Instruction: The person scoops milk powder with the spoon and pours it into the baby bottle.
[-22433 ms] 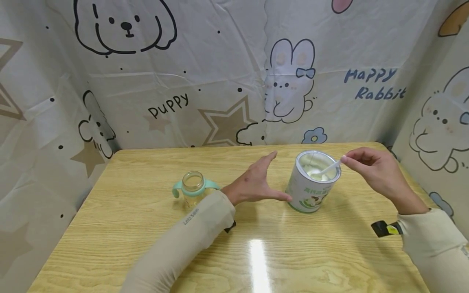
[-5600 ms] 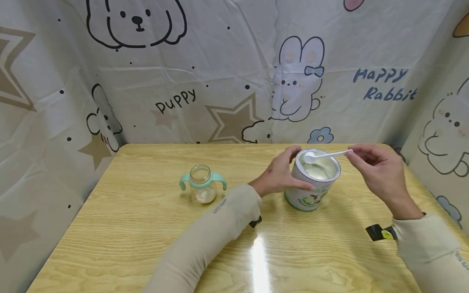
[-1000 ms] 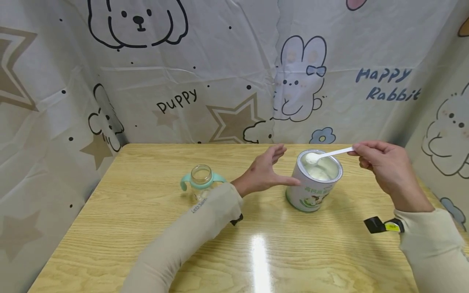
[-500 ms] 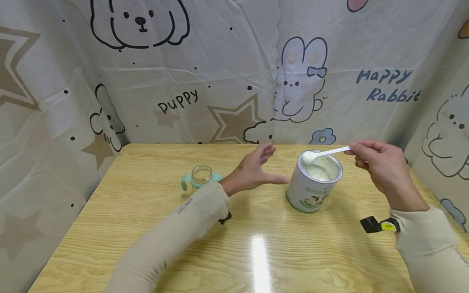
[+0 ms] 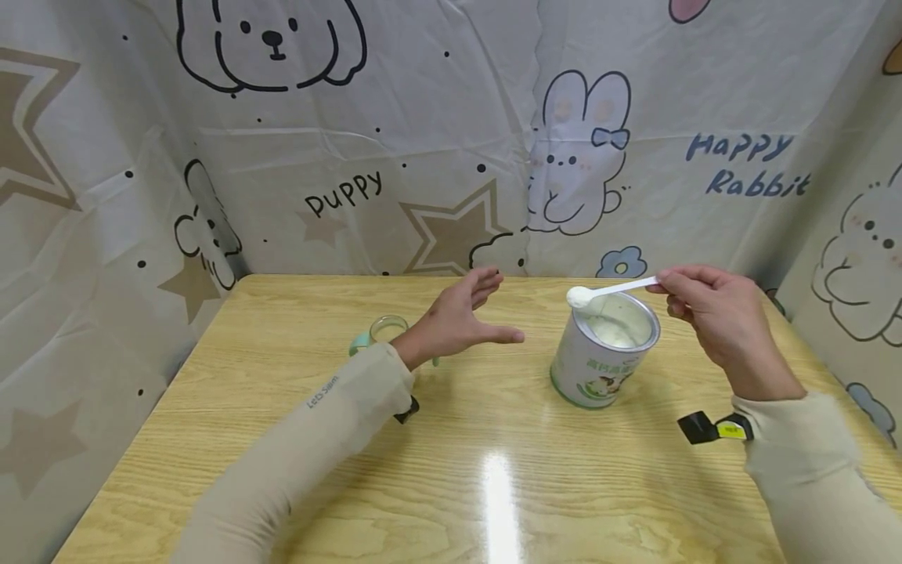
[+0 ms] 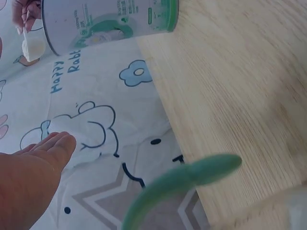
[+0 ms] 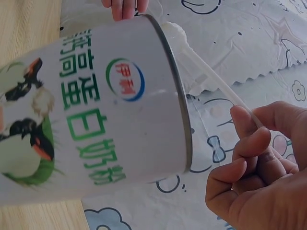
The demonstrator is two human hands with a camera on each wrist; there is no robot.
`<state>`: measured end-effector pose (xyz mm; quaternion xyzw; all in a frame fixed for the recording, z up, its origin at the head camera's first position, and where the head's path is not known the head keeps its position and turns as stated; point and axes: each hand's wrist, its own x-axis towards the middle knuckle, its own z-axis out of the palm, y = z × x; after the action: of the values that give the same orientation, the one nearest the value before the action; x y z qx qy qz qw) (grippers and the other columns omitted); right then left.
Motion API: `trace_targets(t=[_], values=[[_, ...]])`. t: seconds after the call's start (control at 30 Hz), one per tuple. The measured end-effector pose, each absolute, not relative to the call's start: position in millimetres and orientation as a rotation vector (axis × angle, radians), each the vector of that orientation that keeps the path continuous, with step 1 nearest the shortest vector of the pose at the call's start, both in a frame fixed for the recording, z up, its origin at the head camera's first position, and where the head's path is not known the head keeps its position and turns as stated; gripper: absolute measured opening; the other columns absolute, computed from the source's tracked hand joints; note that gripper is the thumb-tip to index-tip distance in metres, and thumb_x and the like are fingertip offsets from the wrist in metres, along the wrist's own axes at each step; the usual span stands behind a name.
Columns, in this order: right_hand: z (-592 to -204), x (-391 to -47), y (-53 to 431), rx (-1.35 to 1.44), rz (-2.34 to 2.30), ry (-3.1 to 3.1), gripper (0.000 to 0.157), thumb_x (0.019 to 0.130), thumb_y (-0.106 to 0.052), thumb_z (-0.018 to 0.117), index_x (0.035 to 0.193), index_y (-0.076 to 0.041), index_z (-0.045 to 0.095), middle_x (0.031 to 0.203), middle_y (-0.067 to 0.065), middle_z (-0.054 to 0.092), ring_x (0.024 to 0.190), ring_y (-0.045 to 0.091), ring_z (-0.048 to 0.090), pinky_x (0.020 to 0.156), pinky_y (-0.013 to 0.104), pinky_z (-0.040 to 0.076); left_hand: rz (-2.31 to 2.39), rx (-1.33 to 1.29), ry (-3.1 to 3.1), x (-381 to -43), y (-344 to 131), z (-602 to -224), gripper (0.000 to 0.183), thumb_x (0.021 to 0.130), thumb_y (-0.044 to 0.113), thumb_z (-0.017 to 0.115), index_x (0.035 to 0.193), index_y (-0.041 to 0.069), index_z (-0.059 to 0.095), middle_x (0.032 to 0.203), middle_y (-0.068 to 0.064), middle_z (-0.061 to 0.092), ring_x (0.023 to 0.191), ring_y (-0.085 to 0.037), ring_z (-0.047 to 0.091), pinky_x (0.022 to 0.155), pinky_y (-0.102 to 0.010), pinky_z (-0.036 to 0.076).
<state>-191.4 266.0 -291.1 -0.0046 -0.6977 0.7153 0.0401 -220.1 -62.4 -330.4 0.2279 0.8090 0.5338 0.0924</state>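
Observation:
My right hand (image 5: 729, 321) pinches the end of a white scoop's handle (image 5: 627, 287). The scoop's bowl is heaped with pale powder (image 5: 581, 296) and hangs over the left rim of the milk powder tin (image 5: 592, 372). The tin stands open, with more powder inside. Left of it, my left hand (image 5: 454, 319) is held in the air, thumb and fingers spread, holding nothing. Behind that wrist stands a baby bottle (image 5: 389, 323), uncapped and mostly hidden by the sleeve; its mint green handle (image 6: 187, 177) shows large in the left wrist view.
The wooden table (image 5: 550, 470) meets a printed cloth backdrop (image 5: 437, 141) at its back edge, and cloth also rises at both sides. A strip of light reflects off the table front.
Since 5.6 s ago my left hand has let go of the tin and moved left, now covering much of the bottle. The scoop, now heaped, has shifted left to the tin's rim.

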Motion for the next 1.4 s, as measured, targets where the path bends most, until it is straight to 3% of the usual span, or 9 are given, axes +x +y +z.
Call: trace_targets(t=[0.87, 1.13, 1.4], values=[[-288, -201, 234, 0.021, 2.2, -2.156, 0.01, 0.095, -0.012, 0.071, 0.086, -0.014, 0.074, 0.079, -0.004, 0.072, 0.066, 0.007, 0.055, 0.059, 0.014, 0.051, 1.546, 0.637, 2.458, -217, -104, -323, 0.101, 0.078, 0.026, 0.089, 0.156, 0.008, 0.027, 0.158, -0.005, 0.036, 0.145, -0.017, 0.033, 0.116, -0.033, 0.033], [-287, -203, 221, 0.047, 2.181, -2.187, 0.009, 0.094, -0.013, 0.071, 0.085, -0.013, 0.074, 0.079, -0.004, 0.073, 0.067, 0.007, 0.057, 0.062, 0.015, 0.052, 1.498, 0.639, 2.505, -215, -122, -320, 0.102, 0.077, 0.026, 0.09, 0.156, 0.008, 0.028, 0.158, -0.01, 0.035, 0.145, -0.021, 0.033, 0.116, -0.037, 0.034], [-288, -205, 207, 0.112, 2.257, -2.121, 0.014, 0.096, -0.008, 0.068, 0.084, -0.011, 0.074, 0.079, -0.001, 0.073, 0.065, 0.007, 0.057, 0.059, 0.015, 0.051, 1.382, 0.644, 2.569, -213, -139, -321, 0.101, 0.075, 0.027, 0.09, 0.155, 0.009, 0.03, 0.156, -0.006, 0.039, 0.144, -0.02, 0.036, 0.115, -0.041, 0.035]])
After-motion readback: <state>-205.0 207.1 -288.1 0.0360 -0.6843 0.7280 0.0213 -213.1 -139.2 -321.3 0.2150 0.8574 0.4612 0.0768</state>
